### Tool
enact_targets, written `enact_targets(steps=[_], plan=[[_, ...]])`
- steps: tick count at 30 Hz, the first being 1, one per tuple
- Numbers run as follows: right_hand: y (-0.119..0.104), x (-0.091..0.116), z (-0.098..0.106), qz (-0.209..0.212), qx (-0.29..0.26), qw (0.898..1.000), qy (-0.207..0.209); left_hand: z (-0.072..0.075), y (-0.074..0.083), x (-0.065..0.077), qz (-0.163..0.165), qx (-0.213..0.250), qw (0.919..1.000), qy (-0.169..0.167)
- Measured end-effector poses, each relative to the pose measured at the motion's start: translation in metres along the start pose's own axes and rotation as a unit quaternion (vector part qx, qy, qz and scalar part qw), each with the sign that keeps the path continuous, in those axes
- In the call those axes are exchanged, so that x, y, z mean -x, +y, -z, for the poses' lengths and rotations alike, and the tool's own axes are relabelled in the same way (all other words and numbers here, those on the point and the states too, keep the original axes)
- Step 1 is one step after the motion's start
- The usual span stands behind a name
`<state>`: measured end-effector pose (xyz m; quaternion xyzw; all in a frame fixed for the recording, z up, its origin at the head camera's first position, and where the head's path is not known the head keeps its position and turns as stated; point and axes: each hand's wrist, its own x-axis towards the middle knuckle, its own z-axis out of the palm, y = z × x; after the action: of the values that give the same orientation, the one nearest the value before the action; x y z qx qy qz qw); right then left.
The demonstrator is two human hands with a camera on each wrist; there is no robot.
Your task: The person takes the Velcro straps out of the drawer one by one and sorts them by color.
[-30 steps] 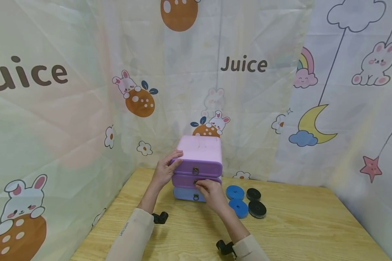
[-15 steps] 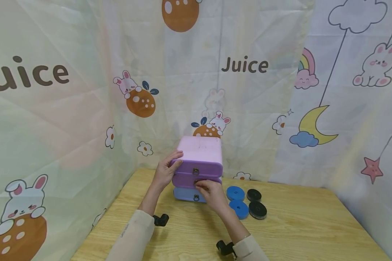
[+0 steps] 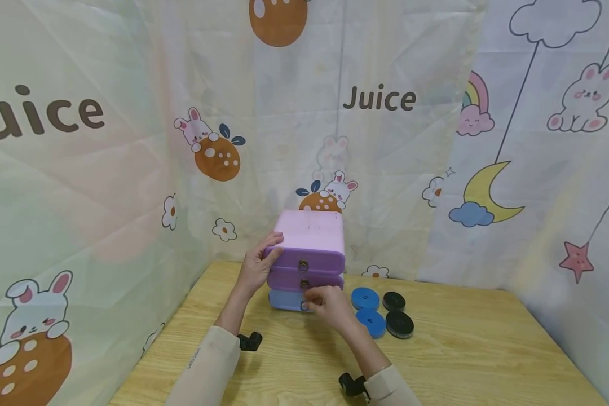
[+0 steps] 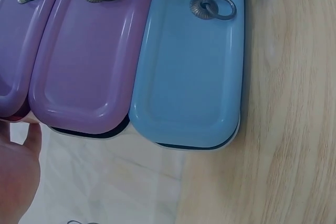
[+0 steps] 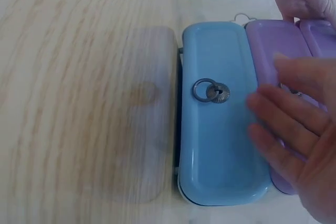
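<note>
A small drawer cabinet (image 3: 312, 228) with a pink top stands on the table. Its front has two purple drawers and, lowest, a blue drawer (image 5: 226, 150), each with a metal ring pull. All three fronts look pushed in, with thin dark gaps at their edges. My left hand (image 3: 254, 269) grips the cabinet's upper left corner, fingers over the top and thumb at the front edge. My right hand (image 3: 331, 309) is in front of the lower drawers, its fingers loosely extended and holding nothing. The blue drawer's ring pull (image 5: 203, 90) hangs close by these fingertips.
Right of the cabinet lie two blue discs (image 3: 370, 322) and two black discs (image 3: 399, 324) on the wooden table (image 3: 462, 338). Printed cloth (image 3: 385, 169) rises behind and on both sides. A black wrist mount (image 3: 352, 384) sits below the right forearm.
My right hand has left the middle purple drawer's ring pull and shifted slightly down toward the blue drawer. My left hand stays at the cabinet's corner.
</note>
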<state>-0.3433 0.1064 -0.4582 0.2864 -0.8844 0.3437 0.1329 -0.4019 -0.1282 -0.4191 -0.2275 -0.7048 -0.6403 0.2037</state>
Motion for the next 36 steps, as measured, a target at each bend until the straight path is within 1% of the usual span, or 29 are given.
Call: enact_targets(steps=[3, 6, 10, 16, 19, 23, 26, 32, 36], plan=[[0.003, 0.002, -0.001, -0.004, 0.026, 0.998, -0.058, 0.0, 0.0, 0.0, 0.001, 0.0, 1.0, 0.001], [0.005, 0.004, -0.002, -0.002, 0.044, 0.993, -0.109, 0.001, 0.0, 0.001, -0.001, -0.001, 1.0, 0.0], [0.008, 0.007, -0.004, -0.002, 0.07, 0.986, -0.15, 0.001, -0.001, 0.0, -0.002, -0.002, 1.0, -0.001], [0.007, 0.011, -0.01, -0.029, 0.139, 0.971, -0.191, 0.001, -0.004, 0.0, -0.004, 0.001, 1.0, 0.001], [0.006, 0.012, -0.013, -0.029, 0.159, 0.967, -0.195, 0.0, -0.005, 0.0, -0.005, 0.001, 1.0, 0.003], [0.004, 0.012, -0.016, -0.034, 0.166, 0.968, -0.185, 0.0, -0.006, -0.001, -0.011, 0.003, 0.9999, 0.002], [0.005, 0.012, -0.018, -0.037, 0.161, 0.971, -0.171, 0.0, -0.005, -0.001, -0.012, 0.002, 0.9999, 0.0], [0.008, 0.012, -0.023, -0.003, 0.166, 0.978, -0.124, 0.0, -0.004, 0.0, -0.006, 0.0, 1.0, 0.0], [0.007, 0.011, -0.025, 0.009, 0.162, 0.981, -0.107, 0.0, -0.003, 0.0, -0.01, 0.001, 0.9999, 0.0]])
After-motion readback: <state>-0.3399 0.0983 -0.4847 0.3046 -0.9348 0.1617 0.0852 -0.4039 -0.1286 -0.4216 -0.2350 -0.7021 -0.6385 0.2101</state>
